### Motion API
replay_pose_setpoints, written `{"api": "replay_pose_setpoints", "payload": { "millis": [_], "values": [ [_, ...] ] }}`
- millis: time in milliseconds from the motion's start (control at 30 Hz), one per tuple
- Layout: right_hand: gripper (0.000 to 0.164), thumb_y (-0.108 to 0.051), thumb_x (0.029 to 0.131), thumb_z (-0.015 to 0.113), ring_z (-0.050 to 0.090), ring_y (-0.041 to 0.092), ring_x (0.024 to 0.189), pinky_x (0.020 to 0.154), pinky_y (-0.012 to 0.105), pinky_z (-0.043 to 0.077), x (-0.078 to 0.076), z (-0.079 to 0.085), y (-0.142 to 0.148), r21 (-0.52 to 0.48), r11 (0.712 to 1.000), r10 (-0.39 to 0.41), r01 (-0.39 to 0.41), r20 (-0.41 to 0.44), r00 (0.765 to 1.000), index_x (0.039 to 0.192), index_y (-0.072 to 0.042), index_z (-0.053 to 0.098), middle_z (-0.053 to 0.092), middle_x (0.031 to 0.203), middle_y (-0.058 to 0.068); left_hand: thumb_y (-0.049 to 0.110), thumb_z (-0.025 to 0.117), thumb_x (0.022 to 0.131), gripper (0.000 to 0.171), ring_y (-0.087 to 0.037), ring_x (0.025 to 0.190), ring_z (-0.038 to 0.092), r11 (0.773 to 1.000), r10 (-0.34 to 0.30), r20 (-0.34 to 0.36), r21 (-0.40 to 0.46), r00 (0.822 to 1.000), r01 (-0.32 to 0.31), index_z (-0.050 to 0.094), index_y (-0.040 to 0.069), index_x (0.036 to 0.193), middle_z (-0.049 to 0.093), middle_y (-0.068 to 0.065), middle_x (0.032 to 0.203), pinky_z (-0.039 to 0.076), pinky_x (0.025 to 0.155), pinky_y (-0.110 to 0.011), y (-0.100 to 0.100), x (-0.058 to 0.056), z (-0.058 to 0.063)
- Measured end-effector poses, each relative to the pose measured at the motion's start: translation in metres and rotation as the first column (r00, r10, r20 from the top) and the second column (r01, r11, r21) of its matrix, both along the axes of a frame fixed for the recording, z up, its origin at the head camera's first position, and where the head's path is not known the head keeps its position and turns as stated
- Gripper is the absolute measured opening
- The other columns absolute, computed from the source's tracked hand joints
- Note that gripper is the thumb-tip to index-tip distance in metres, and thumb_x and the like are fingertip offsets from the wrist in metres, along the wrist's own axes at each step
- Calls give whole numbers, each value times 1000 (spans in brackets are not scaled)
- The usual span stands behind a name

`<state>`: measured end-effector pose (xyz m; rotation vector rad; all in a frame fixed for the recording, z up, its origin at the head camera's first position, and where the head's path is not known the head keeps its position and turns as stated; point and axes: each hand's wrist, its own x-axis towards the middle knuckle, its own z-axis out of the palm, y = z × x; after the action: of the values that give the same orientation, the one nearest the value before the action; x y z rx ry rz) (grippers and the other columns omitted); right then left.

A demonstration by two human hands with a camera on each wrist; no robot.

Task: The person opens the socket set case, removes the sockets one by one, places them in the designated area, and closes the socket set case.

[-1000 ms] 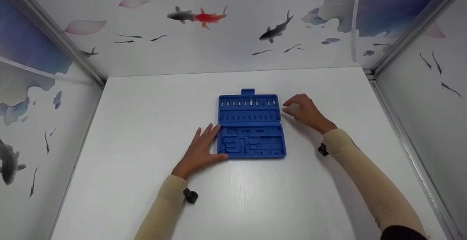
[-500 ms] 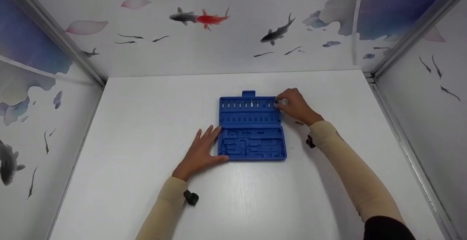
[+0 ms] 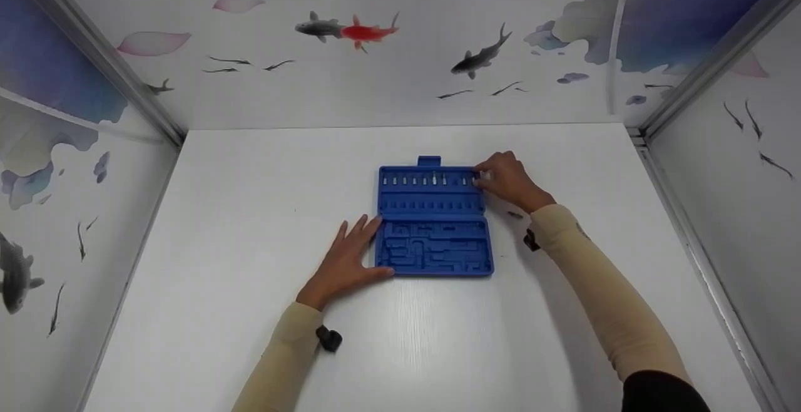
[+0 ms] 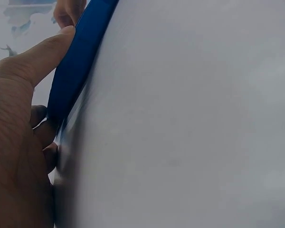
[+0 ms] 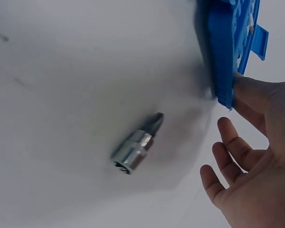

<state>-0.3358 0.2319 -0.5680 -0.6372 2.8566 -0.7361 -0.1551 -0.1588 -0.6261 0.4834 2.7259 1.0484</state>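
Observation:
A blue tool case (image 3: 435, 246) lies unfolded on the white table, with a row of small silver bits (image 3: 434, 178) in its far half. My left hand (image 3: 344, 268) rests at the case's left edge, fingers spread, thumb on the near corner. In the left wrist view, its thumb (image 4: 50, 50) lies along the case's rim. At the far right corner, my right hand (image 3: 510, 177) has thumb and index finger bent at the rightmost bit (image 3: 474, 181); their tips are partly hidden. Its other fingers (image 5: 228, 161) hang loosely curled.
A loose bit socket (image 5: 135, 147) with a chrome body and dark tip lies on the table right of the case, beneath the right wrist. The near half of the case shows moulded recesses. Printed walls (image 3: 400, 99) enclose the back and sides.
My right hand has moved left from beside the case onto its far right corner, then stayed there. The loose bit socket has come into sight. The left hand has held its place.

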Motion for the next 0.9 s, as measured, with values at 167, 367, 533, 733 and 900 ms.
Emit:
{"api": "replay_pose_setpoints", "payload": {
  "millis": [167,367,533,733,900],
  "values": [
    [36,-13,99,83,55,44,120,103,62,48,0,6,-6,55,998,-17,15,24,1000,130,5,78,71,124,27,75,79,88,118,-33,171,8,1000,-2,-9,4,1000,2,21,25,178,18,-10,184,-1,138,-50,-1,0,-2],
    [35,-9,99,82,56,45,120,104,63,50,1,12,-14,91,996,-21,18,27,999,129,9,77,70,125,28,76,78,88,118,-33,171,1,1000,2,21,2,1000,-2,18,30,179,13,-6,184,-1,138,-49,-1,1,0],
    [32,-6,100,80,59,48,119,101,67,53,1,16,-21,168,986,4,-4,-4,1000,126,11,77,71,124,30,75,79,88,117,-38,171,0,1000,12,27,18,1000,-13,19,31,178,14,-7,185,2,138,-54,0,1,2],
    [31,-7,103,77,59,49,122,102,68,52,-2,16,-25,228,974,5,-11,29,1000,128,11,76,70,127,30,77,78,87,118,-36,171,-1,1000,17,28,13,999,-17,18,32,178,13,-6,185,2,138,-55,0,2,4],
    [37,-10,106,72,53,53,131,108,69,48,-5,12,-23,210,978,-35,9,120,992,135,12,69,64,133,32,77,79,86,119,-34,171,4,1000,11,14,19,1000,-11,22,27,178,17,-9,184,1,138,-52,0,1,2]
  ]
}}
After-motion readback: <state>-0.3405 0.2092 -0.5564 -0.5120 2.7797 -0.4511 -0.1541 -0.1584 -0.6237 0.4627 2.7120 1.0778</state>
